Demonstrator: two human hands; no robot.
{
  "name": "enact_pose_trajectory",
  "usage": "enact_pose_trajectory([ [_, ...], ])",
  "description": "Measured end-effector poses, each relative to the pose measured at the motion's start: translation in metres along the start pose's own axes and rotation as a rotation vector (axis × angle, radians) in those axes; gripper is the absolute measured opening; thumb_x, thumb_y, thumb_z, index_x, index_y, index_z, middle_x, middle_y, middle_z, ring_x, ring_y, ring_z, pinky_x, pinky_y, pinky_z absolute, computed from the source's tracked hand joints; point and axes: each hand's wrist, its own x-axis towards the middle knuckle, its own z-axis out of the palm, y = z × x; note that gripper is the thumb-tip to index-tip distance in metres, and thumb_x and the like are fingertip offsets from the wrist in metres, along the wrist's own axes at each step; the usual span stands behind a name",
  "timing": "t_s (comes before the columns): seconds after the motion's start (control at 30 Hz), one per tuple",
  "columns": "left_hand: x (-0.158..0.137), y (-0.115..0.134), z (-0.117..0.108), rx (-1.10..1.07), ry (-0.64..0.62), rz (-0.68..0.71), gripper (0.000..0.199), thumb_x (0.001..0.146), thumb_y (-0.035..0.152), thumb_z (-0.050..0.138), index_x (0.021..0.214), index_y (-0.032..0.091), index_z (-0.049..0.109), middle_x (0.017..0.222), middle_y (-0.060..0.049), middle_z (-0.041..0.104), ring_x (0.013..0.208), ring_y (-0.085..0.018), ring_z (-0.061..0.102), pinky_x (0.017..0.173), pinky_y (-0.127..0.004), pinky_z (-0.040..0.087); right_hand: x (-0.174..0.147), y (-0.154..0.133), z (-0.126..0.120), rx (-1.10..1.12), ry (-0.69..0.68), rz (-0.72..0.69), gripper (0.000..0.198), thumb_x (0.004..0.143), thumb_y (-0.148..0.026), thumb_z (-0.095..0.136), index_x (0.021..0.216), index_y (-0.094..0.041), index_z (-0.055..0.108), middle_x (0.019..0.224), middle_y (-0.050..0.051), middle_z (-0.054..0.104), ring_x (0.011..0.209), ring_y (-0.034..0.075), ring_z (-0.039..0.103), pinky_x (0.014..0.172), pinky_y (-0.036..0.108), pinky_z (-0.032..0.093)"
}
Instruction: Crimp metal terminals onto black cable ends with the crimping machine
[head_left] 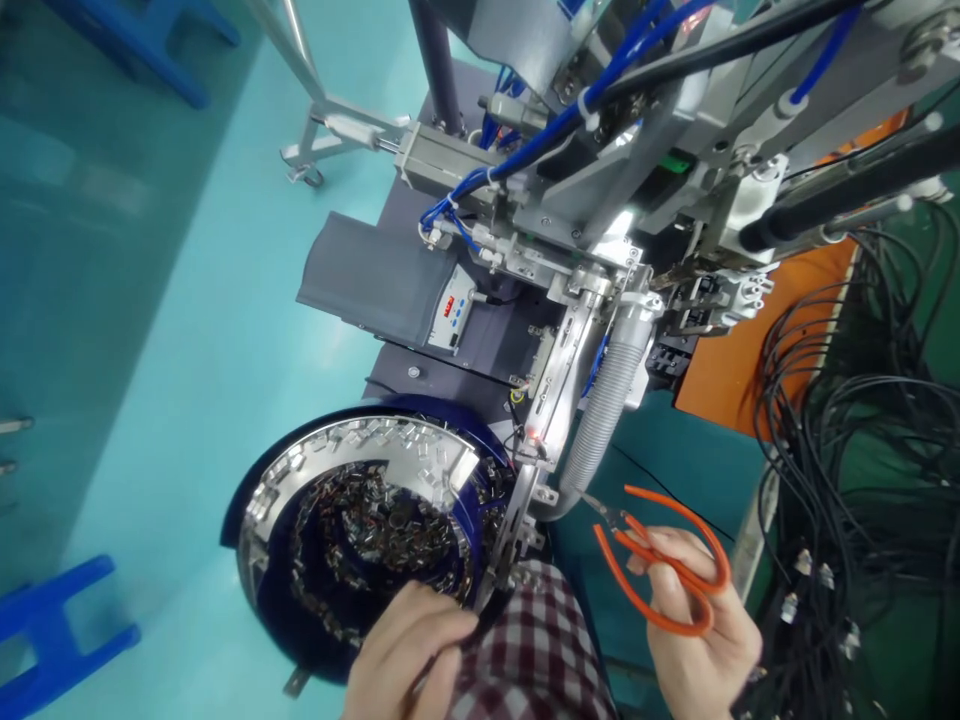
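The right hand [697, 625] was closed around a pair of scissors [634, 533] with orange handles, whose loops spread about the fingers; the metal tips pointed up and away from the person, near the lower end of a ribbed grey hose [609, 410]; whether the tips touched the hose could not be told. The left hand [412, 645] lay well apart from the right, its fingers curled, across the near edge of a dark blue bowl [276, 580]; a black strip [495, 608] showed at its fingertips, though whether the fingers gripped it could not be told.

The bowl held a heap of small metal pieces [397, 530], and more lay scattered along its shiny upper ledge [367, 440]; from beside the bowl a narrow metal track [559, 385] ran up to the machine [570, 200], with the hose alongside it; a grey box [382, 280] with red digits stood on the dark desk [420, 378]; blue tubes [517, 150] crossed above; to the right, black cables [810, 400] hung in a tangle beside an orange board [731, 375]; a checked shirt [544, 640] showed between the hands.
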Motion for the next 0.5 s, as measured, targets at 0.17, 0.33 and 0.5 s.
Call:
enact_pose_trajectory([
  [0.17,0.006,0.0,0.0,0.021,0.011,-0.017,0.019,0.1,0.023,0.047,0.1,0.018,0.065,0.088,-0.007,0.066,0.082,-0.017,0.061,0.085,-0.031,0.048,0.005,-0.002,0.003,-0.025,-0.013,-0.019,0.018,0.086,-0.012,0.065,0.1,-0.021,0.072,0.088,0.001,0.069,0.069,0.013,0.067,0.068,0.027,0.057],
  [0.33,0.009,-0.001,-0.002,0.054,0.017,-0.016,0.017,0.099,0.021,0.049,0.101,0.019,0.066,0.09,-0.007,0.067,0.085,-0.017,0.063,0.09,-0.032,0.048,0.007,-0.003,0.005,-0.006,-0.022,-0.02,0.02,0.086,-0.01,0.064,0.101,-0.021,0.072,0.092,0.002,0.069,0.068,0.012,0.066,0.065,0.027,0.057],
  [0.5,0.017,-0.003,-0.014,0.055,-0.112,0.028,0.018,0.093,0.012,0.052,0.105,0.018,0.065,0.091,-0.006,0.069,0.087,-0.016,0.064,0.087,-0.029,0.051,0.005,-0.002,0.006,-0.003,-0.019,-0.018,0.023,0.086,-0.009,0.064,0.103,-0.021,0.072,0.095,0.004,0.069,0.073,0.015,0.067,0.061,0.028,0.057],
])
